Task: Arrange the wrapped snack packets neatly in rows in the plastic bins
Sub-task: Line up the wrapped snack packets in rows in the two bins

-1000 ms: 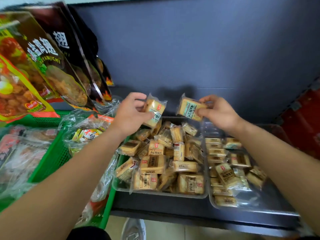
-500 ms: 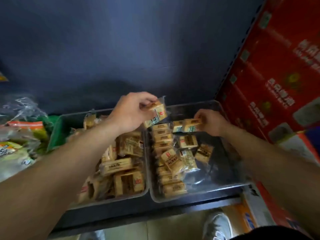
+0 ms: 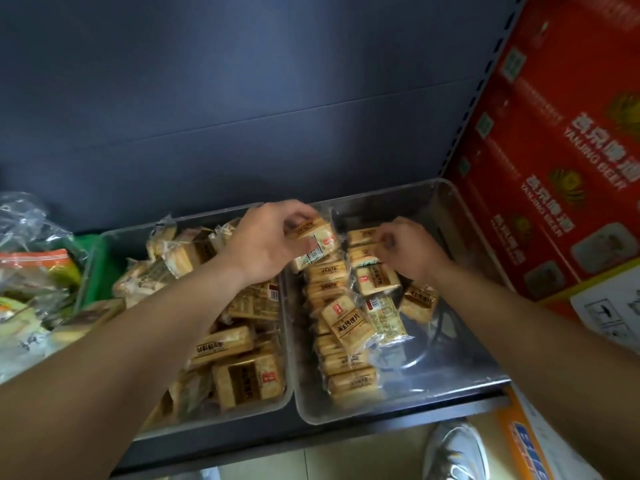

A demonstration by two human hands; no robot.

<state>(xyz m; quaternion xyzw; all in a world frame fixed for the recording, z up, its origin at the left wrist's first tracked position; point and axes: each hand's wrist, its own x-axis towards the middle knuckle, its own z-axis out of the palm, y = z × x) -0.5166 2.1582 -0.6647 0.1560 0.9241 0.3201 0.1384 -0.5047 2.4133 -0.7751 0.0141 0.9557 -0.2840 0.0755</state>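
Left hand (image 3: 266, 244) clamps 1 tan clear-wrapped snack packet (image 3: 317, 237); right hand (image 3: 407, 252) pinches another packet (image 3: 362, 236) at 12 o'clock in the clear plastic bin (image 3: 460, 365).

Two clear plastic bins are standing side by side, touching. The left bin (image 3: 207, 212) is holding a loose heap of packets (image 3: 239, 341), tan biscuits in clear film with brown labels, lying at all angles. In the right bin (image 3: 460, 355) a row of packets (image 3: 351, 381) is running along its left wall, and a tilted packet (image 3: 346, 322) is lying on top of it. The left hand (image 3: 266, 244) is gripping a raised packet (image 3: 317, 237) above the walls where the bins meet. The right hand (image 3: 405, 251) is pinching a back packet (image 3: 362, 236) in the right bin.
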